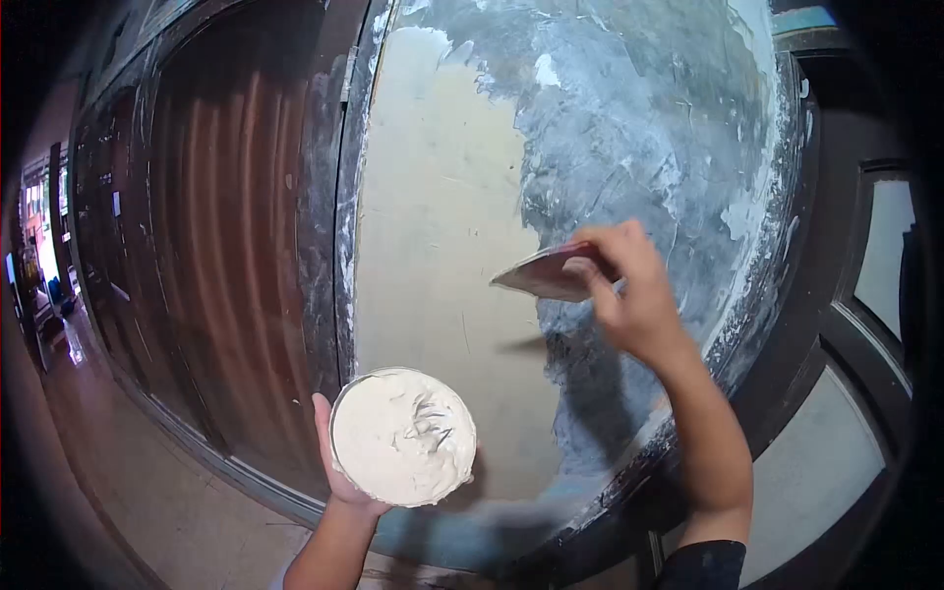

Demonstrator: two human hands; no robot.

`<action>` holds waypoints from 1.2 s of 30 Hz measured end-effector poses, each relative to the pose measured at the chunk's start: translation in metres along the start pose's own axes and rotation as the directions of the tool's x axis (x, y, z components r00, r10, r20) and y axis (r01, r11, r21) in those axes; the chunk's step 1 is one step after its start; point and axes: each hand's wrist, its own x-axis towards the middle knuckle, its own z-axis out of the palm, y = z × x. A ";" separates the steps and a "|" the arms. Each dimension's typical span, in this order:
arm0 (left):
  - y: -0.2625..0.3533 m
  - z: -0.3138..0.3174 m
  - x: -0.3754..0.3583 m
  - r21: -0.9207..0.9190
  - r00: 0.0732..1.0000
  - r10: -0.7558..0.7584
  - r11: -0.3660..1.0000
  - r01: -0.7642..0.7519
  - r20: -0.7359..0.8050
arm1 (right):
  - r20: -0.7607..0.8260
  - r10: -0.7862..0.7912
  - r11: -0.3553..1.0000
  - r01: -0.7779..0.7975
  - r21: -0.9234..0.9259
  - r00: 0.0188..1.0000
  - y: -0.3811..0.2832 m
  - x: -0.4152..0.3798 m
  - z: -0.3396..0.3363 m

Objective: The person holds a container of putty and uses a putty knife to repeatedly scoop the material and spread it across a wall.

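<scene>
My left hand (339, 477) grips a round tub of cream-coloured putty (379, 438) from below, its surface stirred up on the right side. Raised in front of the wall panel, my right hand (629, 290) pinches a putty knife (546, 273) with a wide flat blade pointing left. A shadow of the blade falls on the panel just below, so the blade looks a little apart from it. Smooth beige putty (433, 216) coats the panel's left part. Rough, patchy grey wall (619, 128) shows on the right.
A dark-framed glass door with a brown curtain (231, 216) stands left of the panel. To the right is a dark frame with pale panes (821, 472). The tiled floor (147, 452) runs left toward a bright opening (44, 221).
</scene>
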 end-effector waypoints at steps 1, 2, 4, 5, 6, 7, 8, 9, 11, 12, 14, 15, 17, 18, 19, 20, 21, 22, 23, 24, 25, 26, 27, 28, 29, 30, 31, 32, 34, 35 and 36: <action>0.001 -0.001 0.000 -0.034 1.000 -0.007 0.999 0.007 0.013 | -0.055 0.107 0.994 -0.105 0.039 0.993 0.008 0.009 -0.002; 0.002 -0.005 0.000 -0.045 1.000 0.004 0.999 -0.005 -0.012 | -0.116 0.116 0.993 -0.115 0.012 0.986 0.021 0.019 -0.004; 0.005 -0.010 0.000 -0.050 1.000 0.019 0.999 -0.020 -0.017 | -0.196 0.110 0.987 -0.131 -0.097 0.974 0.041 0.039 -0.008; 0.006 -0.012 0.001 -0.057 0.999 0.028 0.998 -0.029 -0.023 | -0.197 0.108 0.987 -0.128 -0.096 0.975 0.046 0.048 -0.008; 0.007 -0.014 0.002 -0.064 0.999 0.036 0.997 -0.038 -0.029 | -0.202 0.087 0.982 -0.119 -0.149 0.975 0.051 0.055 -0.008; 0.008 -0.016 0.003 -0.071 0.998 0.043 0.996 -0.045 -0.035 | -0.206 0.068 0.973 -0.111 -0.203 0.976 0.056 0.062 -0.008; 0.009 -0.015 0.003 -0.070 0.998 0.043 0.996 -0.046 -0.035 | -0.190 0.050 0.962 -0.098 -0.254 0.981 0.066 0.068 -0.003; 0.012 -0.013 0.001 -0.141 0.999 0.012 0.990 -0.007 0.030 | -0.196 0.010 0.953 -0.069 -0.294 0.981 0.072 0.070 0.004; 0.015 -0.013 0.001 -0.189 0.988 -0.027 0.980 0.057 0.154 | -0.202 -0.032 0.941 -0.039 -0.335 0.979 0.076 0.073 0.013; 0.016 -0.015 0.002 -0.188 0.988 -0.025 0.981 0.054 0.155 | -0.157 -0.043 0.925 -0.020 -0.379 0.987 0.077 0.074 0.017; 0.018 -0.019 0.003 -0.199 0.992 -0.007 0.980 0.032 0.122 | -0.113 -0.056 0.908 0.003 -0.419 0.992 0.080 0.077 0.021; 0.020 -0.020 0.004 -0.162 0.995 0.011 0.987 0.005 0.097 | -0.122 -0.097 0.892 0.032 -0.451 0.988 0.084 0.080 0.023; 0.023 -0.020 0.006 -0.080 0.997 0.046 0.996 -0.041 0.061 | -0.185 -0.135 0.879 0.031 -0.475 0.973 0.090 0.087 0.024; 0.024 -0.018 0.006 -0.035 0.997 0.060 0.998 -0.059 0.052 | -0.185 -0.133 0.881 0.030 -0.472 0.974 0.091 0.087 0.025; 0.024 -0.017 0.005 -0.034 0.997 0.060 0.998 -0.058 0.050 | -0.201 -0.146 0.892 0.041 -0.450 0.969 0.091 0.085 0.025; 0.024 -0.015 0.006 -0.069 0.991 0.063 0.996 -0.055 0.115 | -0.221 -0.165 0.900 0.056 -0.431 0.961 0.091 0.087 0.024; 0.025 -0.014 0.008 -0.103 0.981 0.067 0.994 -0.049 0.181 | -0.122 -0.109 0.899 0.046 -0.435 0.987 0.084 0.084 0.023; 0.025 -0.014 0.008 -0.096 0.984 0.062 0.994 -0.046 0.167 | -0.081 -0.168 0.887 0.115 -0.447 0.982 0.087 0.082 0.026; 0.025 -0.017 0.008 -0.046 0.990 0.070 0.997 -0.064 0.123 | -0.105 -0.157 0.881 0.091 -0.465 0.982 0.089 0.084 0.025; 0.025 -0.020 0.009 0.005 0.994 0.078 0.997 -0.079 0.078 | -0.128 -0.144 0.874 0.066 -0.481 0.981 0.092 0.088 0.024; 0.025 -0.019 0.009 0.006 0.995 0.073 0.997 -0.074 0.075 | -0.202 -0.125 0.884 0.016 -0.468 0.971 0.095 0.094 0.021; 0.026 -0.018 0.010 -0.014 0.992 0.067 0.998 -0.066 0.103 | -0.274 -0.103 0.891 -0.034 -0.453 0.956 0.097 0.098 0.016; 0.025 -0.017 0.010 -0.034 0.989 0.063 0.998 -0.059 0.134 | -0.257 -0.104 0.902 -0.018 -0.432 0.961 0.098 0.100 0.013; 0.024 -0.018 0.010 -0.062 0.995 0.079 0.995 -0.076 0.059 | -0.258 -0.103 0.901 -0.021 -0.434 0.961 0.097 0.096 0.014; 0.024 -0.018 0.010 -0.050 0.992 0.075 0.996 -0.070 0.103 | -0.175 -0.165 0.894 0.072 -0.442 0.971 0.092 0.089 0.017; 0.024 -0.018 0.011 -0.038 0.987 0.071 0.997 -0.066 0.147 | -0.090 -0.227 0.882 0.166 -0.442 0.970 0.089 0.084 0.022; 0.025 -0.019 0.012 -0.038 0.986 0.073 0.997 -0.068 0.150 | -0.035 -0.265 0.865 0.221 -0.450 0.964 0.090 0.081 0.029; 0.025 -0.019 0.012 -0.038 0.989 0.076 0.997 -0.072 0.128 | -0.034 -0.266 0.866 0.223 -0.449 0.963 0.092 0.084 0.028; 0.025 -0.019 0.014 -0.001 0.989 0.077 0.997 -0.077 0.125 | -0.230 -0.216 0.829 0.054 -0.556 0.949 0.097 0.095 0.024; 0.024 -0.018 0.013 -0.022 0.991 0.074 0.997 -0.072 0.111 | -0.292 -0.189 0.869 0.021 -0.495 0.937 0.100 0.101 0.018; 0.023 -0.017 0.012 -0.043 0.992 0.074 0.997 -0.070 0.100 | -0.293 -0.172 0.887 0.019 -0.462 0.940 0.102 0.104 0.016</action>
